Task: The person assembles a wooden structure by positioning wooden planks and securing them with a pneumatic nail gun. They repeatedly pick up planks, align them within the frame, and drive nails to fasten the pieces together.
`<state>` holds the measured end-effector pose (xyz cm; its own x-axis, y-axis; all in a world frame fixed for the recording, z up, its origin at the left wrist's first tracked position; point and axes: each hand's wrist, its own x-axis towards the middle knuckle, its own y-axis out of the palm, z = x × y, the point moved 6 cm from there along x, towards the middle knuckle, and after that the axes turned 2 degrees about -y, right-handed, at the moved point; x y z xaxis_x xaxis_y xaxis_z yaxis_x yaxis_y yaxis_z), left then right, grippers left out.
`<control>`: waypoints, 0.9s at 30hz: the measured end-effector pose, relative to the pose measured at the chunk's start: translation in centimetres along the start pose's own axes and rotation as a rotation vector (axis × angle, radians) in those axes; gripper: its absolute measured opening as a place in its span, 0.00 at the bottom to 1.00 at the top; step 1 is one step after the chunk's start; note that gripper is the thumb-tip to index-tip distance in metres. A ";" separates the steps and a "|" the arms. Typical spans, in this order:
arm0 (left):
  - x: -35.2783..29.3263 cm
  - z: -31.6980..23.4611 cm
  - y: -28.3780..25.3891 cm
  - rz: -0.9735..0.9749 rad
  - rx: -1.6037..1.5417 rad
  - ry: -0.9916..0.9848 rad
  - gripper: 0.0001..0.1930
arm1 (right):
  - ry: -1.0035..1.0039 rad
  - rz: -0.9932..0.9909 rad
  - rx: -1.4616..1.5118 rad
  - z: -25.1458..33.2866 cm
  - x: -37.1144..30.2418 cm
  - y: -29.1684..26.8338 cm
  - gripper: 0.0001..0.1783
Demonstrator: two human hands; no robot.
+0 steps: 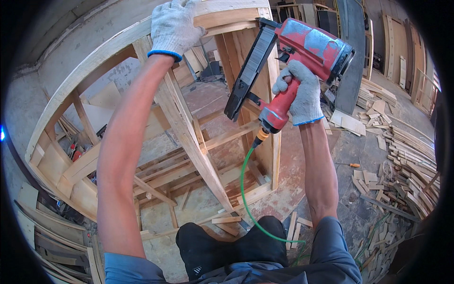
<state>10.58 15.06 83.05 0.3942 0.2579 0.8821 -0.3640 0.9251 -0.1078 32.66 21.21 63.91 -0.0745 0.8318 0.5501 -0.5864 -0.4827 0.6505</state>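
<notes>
My right hand [305, 94], in a white knit glove with a blue cuff, is wrapped round the handle of a worn red pneumatic nail gun [314, 47]. The gun is held up at the right, its long black magazine slanting down to the left with a silvery strip of fasteners showing. From the handle's base a green air hose [242, 184] hangs toward my legs. My left hand [174, 29], gloved alike, grips the curved top rail of a large wooden frame [189, 135]. Its fingertips reach over the rail and are partly hidden. The nose of the gun is close to the frame's upper right corner.
Wood offcuts [411, 175] lie in heaps on the floor at the right, near a screwdriver-like tool [353, 164] with an orange handle. Curved wooden strips [52, 236] are stacked at the lower left. Panels [397, 47] lean against the far right wall.
</notes>
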 end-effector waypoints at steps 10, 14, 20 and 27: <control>-0.2 0.4 0.6 -0.079 -0.046 0.033 0.40 | 0.006 -0.045 -0.207 -0.3 0.2 2.7 0.06; -0.2 0.6 0.6 -0.108 -0.045 0.039 0.40 | -0.041 -0.058 -0.294 -0.5 0.1 3.2 0.07; -0.1 0.3 0.8 -0.102 -0.024 0.020 0.39 | -0.101 -0.046 -0.317 -1.0 0.1 3.3 0.06; -0.3 0.3 0.5 -0.087 -0.046 0.012 0.39 | -0.085 -0.027 -0.278 -1.5 -0.1 3.7 0.06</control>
<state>10.07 15.34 82.88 0.4332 0.1789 0.8834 -0.2885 0.9561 -0.0522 29.32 19.74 65.49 0.0049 0.8117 0.5840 -0.7869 -0.3572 0.5031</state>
